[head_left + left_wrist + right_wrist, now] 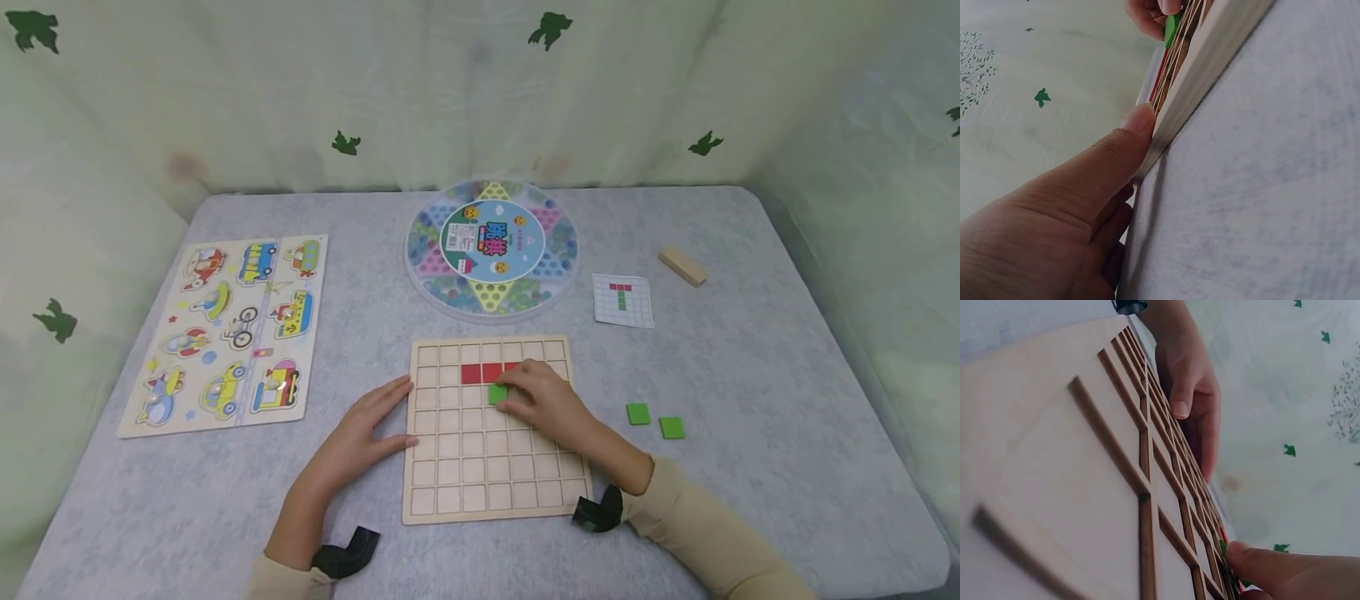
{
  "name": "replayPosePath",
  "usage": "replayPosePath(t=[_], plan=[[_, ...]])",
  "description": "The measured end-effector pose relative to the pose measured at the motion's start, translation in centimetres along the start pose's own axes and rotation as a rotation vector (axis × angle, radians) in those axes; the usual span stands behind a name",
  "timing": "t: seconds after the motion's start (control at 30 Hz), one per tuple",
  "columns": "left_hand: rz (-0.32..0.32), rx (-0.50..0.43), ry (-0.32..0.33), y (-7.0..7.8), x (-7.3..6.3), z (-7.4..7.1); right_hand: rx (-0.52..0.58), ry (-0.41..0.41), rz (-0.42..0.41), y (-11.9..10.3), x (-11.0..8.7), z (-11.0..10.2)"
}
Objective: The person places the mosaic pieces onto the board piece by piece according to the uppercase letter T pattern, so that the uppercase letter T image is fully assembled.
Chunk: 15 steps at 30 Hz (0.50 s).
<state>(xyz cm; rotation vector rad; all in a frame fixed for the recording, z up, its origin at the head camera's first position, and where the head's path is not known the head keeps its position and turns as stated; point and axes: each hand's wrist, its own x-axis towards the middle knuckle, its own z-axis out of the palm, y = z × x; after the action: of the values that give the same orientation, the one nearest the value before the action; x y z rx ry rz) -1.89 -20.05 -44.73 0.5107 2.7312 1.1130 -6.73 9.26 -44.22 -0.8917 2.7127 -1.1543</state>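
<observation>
A wooden grid board lies on the table before me. Its left edge is touched by my left hand, whose thumb and fingertips rest there, fairly straight; the left wrist view shows the thumb against the board's side. Over the grid, my right hand pinches a green square tile between thumb and fingers. That tile is just below a row of red square tiles; the row's right end is partly covered by my fingers. Two loose green tiles lie right of the board.
A small pattern card shows a red-and-green T on a grid. Beyond it lies a wooden block. A round Chinese checkers box sits behind the board. At the left is a vehicle puzzle board.
</observation>
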Motion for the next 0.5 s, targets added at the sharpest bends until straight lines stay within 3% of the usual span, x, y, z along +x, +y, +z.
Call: replayPosePath(t=[0.13, 0.5], plan=[[-0.003, 0.003, 0.0, 0.03, 0.0, -0.01, -0.053, 0.002, -0.008, -0.16, 0.04, 0.21], [-0.006, 0.005, -0.003, 0.05, -0.03, -0.03, -0.057, -0.017, -0.01, -0.04, 0.12, 0.36]])
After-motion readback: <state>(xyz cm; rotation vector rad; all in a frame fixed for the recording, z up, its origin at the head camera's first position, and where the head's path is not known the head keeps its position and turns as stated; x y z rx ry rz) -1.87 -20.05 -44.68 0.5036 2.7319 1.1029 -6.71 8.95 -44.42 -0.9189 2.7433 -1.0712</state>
